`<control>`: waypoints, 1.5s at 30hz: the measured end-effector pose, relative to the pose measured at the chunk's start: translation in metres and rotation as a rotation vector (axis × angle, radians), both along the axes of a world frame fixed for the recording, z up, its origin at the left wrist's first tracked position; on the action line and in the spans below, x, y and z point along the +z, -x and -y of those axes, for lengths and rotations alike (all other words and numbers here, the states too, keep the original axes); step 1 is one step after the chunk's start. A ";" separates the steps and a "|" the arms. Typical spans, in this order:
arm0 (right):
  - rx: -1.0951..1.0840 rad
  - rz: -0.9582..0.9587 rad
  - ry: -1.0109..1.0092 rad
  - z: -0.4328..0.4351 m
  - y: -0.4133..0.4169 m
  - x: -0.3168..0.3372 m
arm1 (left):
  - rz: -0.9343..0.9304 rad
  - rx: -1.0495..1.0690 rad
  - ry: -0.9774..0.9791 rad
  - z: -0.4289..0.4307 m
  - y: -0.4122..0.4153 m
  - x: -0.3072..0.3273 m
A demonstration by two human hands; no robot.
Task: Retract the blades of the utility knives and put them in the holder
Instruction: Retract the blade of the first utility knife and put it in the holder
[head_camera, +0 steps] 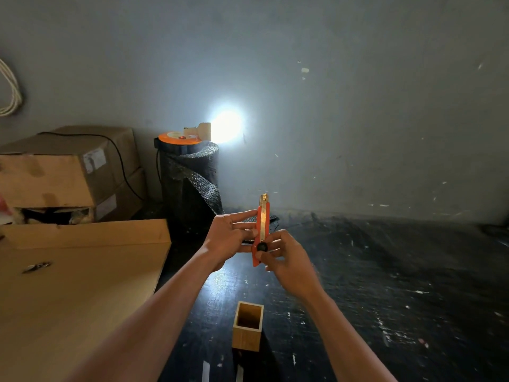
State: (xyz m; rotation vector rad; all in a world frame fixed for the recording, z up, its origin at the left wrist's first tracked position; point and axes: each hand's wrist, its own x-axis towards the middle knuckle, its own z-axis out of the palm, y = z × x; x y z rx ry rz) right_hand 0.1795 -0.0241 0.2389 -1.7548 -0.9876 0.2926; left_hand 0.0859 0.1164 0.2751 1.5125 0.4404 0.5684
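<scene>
Nearest the viewer, a small square open-topped wooden holder (248, 328) stands upright on the dark, paint-flecked worktop (385, 285); what shows of its inside is empty. To its left lies a large flat tan cardboard sheet (77, 285).

Above and beyond the holder, both hands hold an orange plastic utility knife with a metal blade channel (261, 230) clear of the worktop, roughly upright, tip pointing away. The left hand (228, 238) steadies the orange body from the left, fingers partly extended against it. The right hand (286, 260) closes around the lower handle, its thumb at the black round slider knob (262, 247). A short length of blade (264, 197) appears to project at the far tip; retraction is judged not complete.

Handling assessment: the knife is light and rigid, the plastic body probably smooth. Hold belongs on the orange sides, well below the tip; the exposed edge is the hazard. The knob likely needs loosening or firm thumb pressure.

Farther off, left, stacked brown cardboard boxes (68, 172) and a dark roll of bubble wrap (192, 177) topped by an orange reel (179, 137) stand near a grey wall (358, 106). A bright lamp (225, 125) glares.
</scene>
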 end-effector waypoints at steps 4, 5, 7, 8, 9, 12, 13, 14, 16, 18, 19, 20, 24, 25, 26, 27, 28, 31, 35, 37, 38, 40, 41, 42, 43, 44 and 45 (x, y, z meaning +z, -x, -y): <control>0.014 0.029 0.018 0.002 0.001 -0.002 | 0.009 -0.013 0.005 0.003 0.001 0.001; 0.023 0.054 0.018 0.003 0.001 -0.001 | 0.009 -0.009 0.009 0.002 0.001 0.001; 0.028 0.074 0.015 0.004 0.001 -0.001 | 0.008 0.000 0.011 0.001 0.001 0.000; 0.018 0.067 0.018 0.004 0.001 0.000 | 0.007 0.001 0.005 0.001 0.001 0.000; 0.003 0.053 0.021 0.003 0.001 0.000 | 0.009 -0.001 0.000 0.002 0.000 0.001; -0.042 0.015 -0.003 0.002 0.000 -0.001 | 0.013 -0.011 -0.004 0.005 0.000 0.003; -0.044 0.013 -0.013 0.003 0.000 -0.001 | 0.015 -0.011 -0.003 0.005 0.000 0.004; -0.034 0.024 -0.015 0.004 0.000 0.000 | 0.016 -0.010 -0.003 0.004 0.000 0.004; -0.007 0.073 -0.001 0.006 0.000 0.003 | 0.010 -0.013 -0.006 0.003 0.000 0.004; 0.004 0.122 0.021 0.007 -0.001 0.005 | 0.011 -0.014 0.000 0.002 0.000 0.004; 0.006 0.138 0.033 0.006 -0.002 0.006 | 0.015 -0.014 0.009 0.002 0.001 0.004; 0.010 0.147 0.046 0.006 -0.002 0.007 | 0.018 -0.012 0.018 0.002 0.001 0.004; -0.002 0.133 0.045 0.004 -0.003 0.005 | 0.013 0.011 0.014 0.004 0.002 0.004; -0.014 0.121 0.036 0.004 -0.003 0.003 | 0.011 0.014 0.011 0.005 0.002 0.003; -0.030 0.108 0.029 0.004 -0.002 0.002 | 0.012 0.015 0.007 0.006 0.002 0.002; -0.046 0.095 0.023 0.003 -0.001 0.000 | 0.012 0.017 0.005 0.007 0.002 0.001; -0.061 0.082 0.020 0.004 0.000 -0.002 | 0.010 0.020 0.005 0.007 0.002 0.000; -0.079 0.068 0.023 0.004 0.002 -0.006 | 0.002 0.036 0.018 0.008 0.004 -0.006; -0.080 -0.027 -0.027 -0.001 -0.002 -0.010 | 0.005 0.023 0.039 0.010 0.008 -0.019; -0.070 -0.086 -0.048 -0.006 -0.007 -0.010 | 0.021 0.008 0.061 0.013 0.010 -0.026; -0.061 -0.097 -0.045 -0.009 -0.008 -0.010 | 0.027 0.005 0.060 0.014 0.010 -0.031; -0.050 -0.099 -0.033 -0.013 -0.011 -0.014 | 0.033 0.002 0.048 0.017 0.008 -0.041; -0.044 -0.100 -0.034 -0.014 -0.013 -0.017 | 0.030 0.007 0.044 0.017 0.007 -0.047; -0.040 -0.101 -0.034 -0.015 -0.014 -0.021 | 0.017 0.021 0.031 0.015 0.006 -0.055; -0.040 -0.096 -0.027 -0.017 -0.015 -0.026 | -0.010 0.053 0.001 0.012 0.004 -0.064; -0.046 -0.092 -0.016 -0.018 -0.017 -0.033 | -0.060 0.098 -0.047 0.007 0.003 -0.076; -0.061 -0.090 0.004 -0.021 -0.020 -0.041 | -0.125 0.139 -0.105 0.003 0.002 -0.088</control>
